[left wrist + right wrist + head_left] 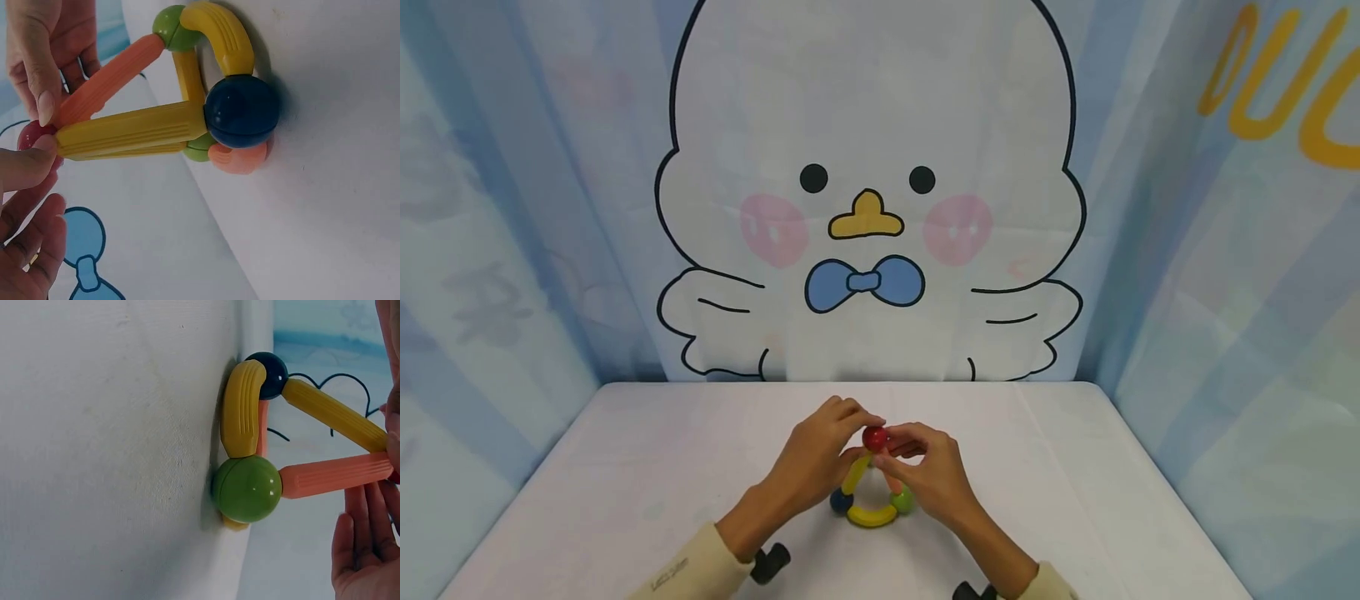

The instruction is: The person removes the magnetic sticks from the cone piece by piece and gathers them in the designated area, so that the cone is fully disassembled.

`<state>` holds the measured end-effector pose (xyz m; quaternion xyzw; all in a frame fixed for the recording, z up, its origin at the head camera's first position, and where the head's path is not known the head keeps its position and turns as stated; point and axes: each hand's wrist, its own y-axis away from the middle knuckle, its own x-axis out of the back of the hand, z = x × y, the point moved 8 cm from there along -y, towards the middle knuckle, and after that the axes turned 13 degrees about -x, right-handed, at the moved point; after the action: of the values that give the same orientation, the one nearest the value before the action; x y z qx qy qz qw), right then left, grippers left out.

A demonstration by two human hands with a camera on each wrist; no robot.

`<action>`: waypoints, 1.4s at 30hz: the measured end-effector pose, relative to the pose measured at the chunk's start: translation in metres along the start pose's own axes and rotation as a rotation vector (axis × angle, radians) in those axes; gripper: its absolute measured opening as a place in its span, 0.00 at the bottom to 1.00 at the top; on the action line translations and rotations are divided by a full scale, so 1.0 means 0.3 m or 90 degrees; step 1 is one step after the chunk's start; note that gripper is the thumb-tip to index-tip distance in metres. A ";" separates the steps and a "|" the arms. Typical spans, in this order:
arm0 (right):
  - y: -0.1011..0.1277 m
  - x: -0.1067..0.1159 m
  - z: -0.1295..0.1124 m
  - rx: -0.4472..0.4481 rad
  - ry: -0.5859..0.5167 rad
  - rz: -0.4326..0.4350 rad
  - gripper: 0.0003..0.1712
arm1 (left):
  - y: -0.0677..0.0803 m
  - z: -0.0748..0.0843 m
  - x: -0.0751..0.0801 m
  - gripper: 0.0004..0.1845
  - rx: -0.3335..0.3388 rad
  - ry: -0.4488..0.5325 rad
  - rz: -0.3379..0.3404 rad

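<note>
Writing first: there's small dark print on the left sleeve (672,572), too tiny to read. Big orange letters (1277,79) on the backdrop over to the right of the cartoon chick (868,125) look like "OUC" but get cut off at the edge.

The toy is a little pyramid of sticks and balls standing on the white table (625,467), right below the chick. The red ball (876,437) sits at the very top of it. The left hand (820,462) pinches that ball from its side with thumb and fingertips curled in. The right hand (928,475) pinches it from the other side, fingers bent over it too.

Below the red ball, a yellow stick (131,131) runs down to the dark blue ball (240,111), and an orange stick (334,475) runs down to the green ball (248,489). A curved yellow piece (240,406) joins those two balls flat on the table.
</note>
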<state>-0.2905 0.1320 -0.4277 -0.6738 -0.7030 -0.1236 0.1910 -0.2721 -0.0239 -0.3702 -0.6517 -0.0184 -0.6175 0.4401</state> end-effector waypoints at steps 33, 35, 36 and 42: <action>-0.013 -0.009 0.000 0.018 0.002 0.012 0.18 | 0.012 -0.021 -0.032 0.28 -0.015 -0.038 0.023; -0.013 -0.009 0.001 0.015 -0.002 0.008 0.18 | 0.021 -0.031 -0.032 0.28 0.009 -0.008 0.038; -0.014 -0.010 0.001 0.013 -0.003 0.006 0.18 | 0.025 -0.036 -0.032 0.28 0.020 0.005 0.046; -0.014 -0.013 -0.002 0.008 0.002 0.004 0.18 | 0.053 -0.062 -0.015 0.28 0.073 0.038 0.094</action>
<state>-0.2945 0.1280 -0.4286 -0.6745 -0.7014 -0.1197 0.1967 -0.2789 -0.0426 -0.3854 -0.6066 0.0072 -0.6003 0.5211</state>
